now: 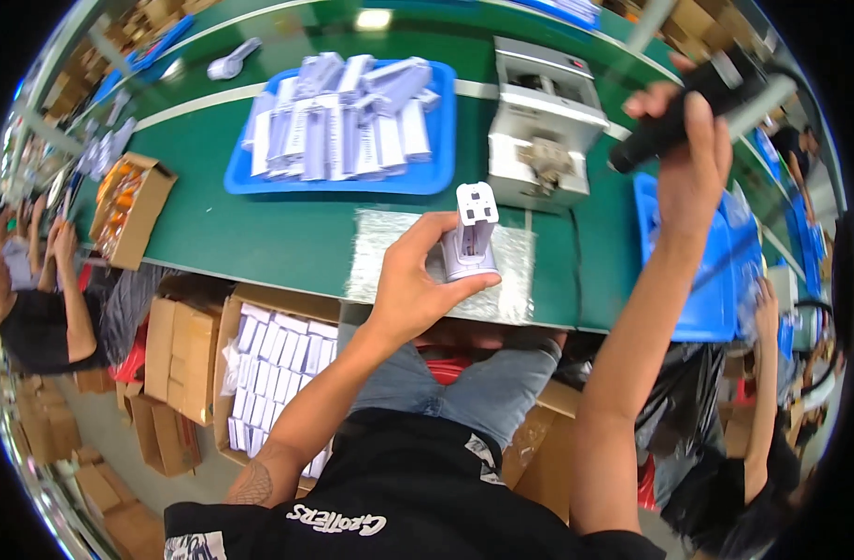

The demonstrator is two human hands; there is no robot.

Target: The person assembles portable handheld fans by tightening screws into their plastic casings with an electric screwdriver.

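While left hand [413,285] grips white housing [472,241] at frame centre and right hand [696,166] wraps round black power driver [668,129] at upper right, a fastening step seems in hand, next move likely calling for careful alignment.

Bright; glare on green tabletop [212,219]; edges bowed.

White plastic housing [471,235]: held on end, hollow side open, 3 dk sq. holes up top, round btm; near front L corner of silver screw feeder [537,119]. Blk elec. screwdriver [668,133]: held slanted, R of feeder, tip twd it.
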